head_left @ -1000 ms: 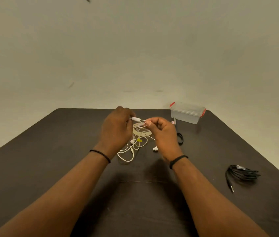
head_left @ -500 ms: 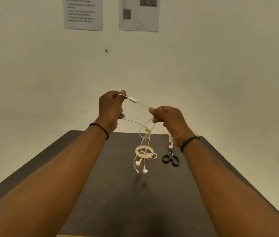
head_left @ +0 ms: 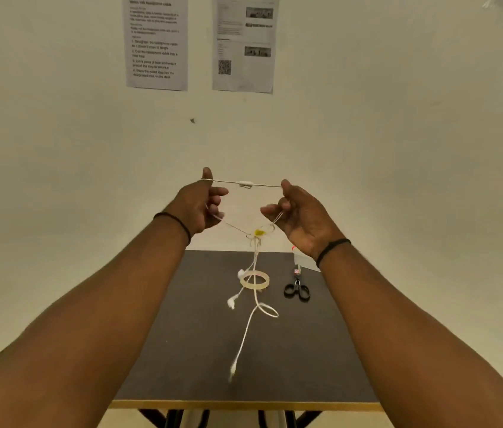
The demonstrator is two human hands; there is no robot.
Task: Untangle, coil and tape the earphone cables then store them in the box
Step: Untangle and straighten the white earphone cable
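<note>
The white earphone cable (head_left: 254, 267) stretches taut between the raised left hand (head_left: 201, 205) and right hand (head_left: 298, 216), both with fingers curled round it, its inline remote midway, a yellow-marked knot below and blurred ends, seemingly earbuds, dangling above the dark table (head_left: 200, 350) near the tape roll (head_left: 255, 280) and scissors (head_left: 297, 290).

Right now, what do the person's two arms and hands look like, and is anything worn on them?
Both forearms are bare, with no sleeves in view. The left hand and the right hand wear no gloves, and no rings or watch can be seen. Each wrist carries one thin black band: the left wristband and the right wristband. They look like plain elastic loops without markings.
</note>
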